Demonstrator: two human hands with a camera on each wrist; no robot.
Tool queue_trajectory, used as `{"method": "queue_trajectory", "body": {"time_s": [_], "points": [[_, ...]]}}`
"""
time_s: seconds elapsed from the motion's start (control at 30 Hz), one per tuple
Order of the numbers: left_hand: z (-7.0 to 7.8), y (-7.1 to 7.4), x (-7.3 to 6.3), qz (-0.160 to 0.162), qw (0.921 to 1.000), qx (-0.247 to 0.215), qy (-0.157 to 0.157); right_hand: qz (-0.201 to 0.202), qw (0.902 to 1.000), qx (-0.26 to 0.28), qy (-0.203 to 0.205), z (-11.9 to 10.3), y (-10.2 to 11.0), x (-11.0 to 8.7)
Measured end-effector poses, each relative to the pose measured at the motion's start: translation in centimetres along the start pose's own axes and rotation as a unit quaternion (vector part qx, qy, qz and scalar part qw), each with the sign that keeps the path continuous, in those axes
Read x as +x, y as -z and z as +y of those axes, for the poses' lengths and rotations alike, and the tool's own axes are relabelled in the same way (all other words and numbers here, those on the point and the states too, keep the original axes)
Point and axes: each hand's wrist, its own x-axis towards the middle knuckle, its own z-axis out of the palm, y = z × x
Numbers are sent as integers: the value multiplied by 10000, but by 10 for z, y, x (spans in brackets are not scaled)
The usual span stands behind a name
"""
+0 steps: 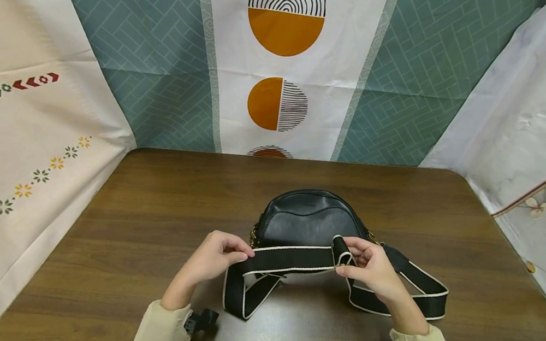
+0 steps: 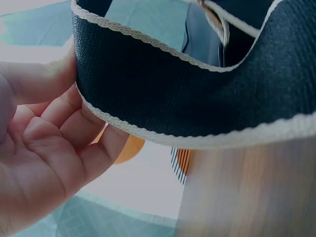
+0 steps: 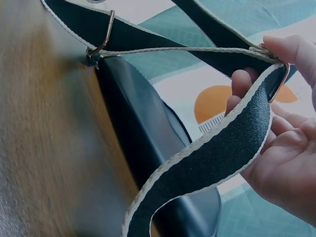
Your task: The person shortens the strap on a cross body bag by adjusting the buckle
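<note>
A black handbag (image 1: pixel 309 219) with a curved top stands on the table behind both hands. Its wide black strap (image 1: pixel 291 259), edged in white, stretches between the hands in front of it. My left hand (image 1: pixel 212 258) pinches the strap's edge between thumb and fingers, near a fold. With thumb and fingertips, my right hand (image 1: pixel 373 270) holds the strap where it loops through a gold-coloured metal slider (image 3: pixel 282 85). In the right wrist view, a second gold-coloured metal loop (image 3: pixel 108 30) crosses the strap near the bag. The left wrist view shows the strap (image 2: pixel 158 94) curving away from the left fingers.
The bag stands on a brown wooden table (image 1: pixel 157 203). Another length of strap (image 1: pixel 429 301) lies looped on the right side of the table. Patterned cloths (image 1: pixel 159 66) hang behind the table and at both sides.
</note>
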Motion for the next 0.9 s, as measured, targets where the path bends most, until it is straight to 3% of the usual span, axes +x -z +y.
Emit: {"method": "queue_trajectory", "body": {"time_s": [0.4, 0.67, 0.9], "points": [[-9, 17, -9, 163, 9995, -1, 275, 70, 9999, 9, -85, -1, 10, -5], [-14, 20, -10, 201, 9995, -55, 250, -25, 9999, -67, -90, 1, 14, -5], [-18, 24, -11, 173, 9995, -235, 102, -394, 9991, -37, 181, 1, 16, -4]]}}
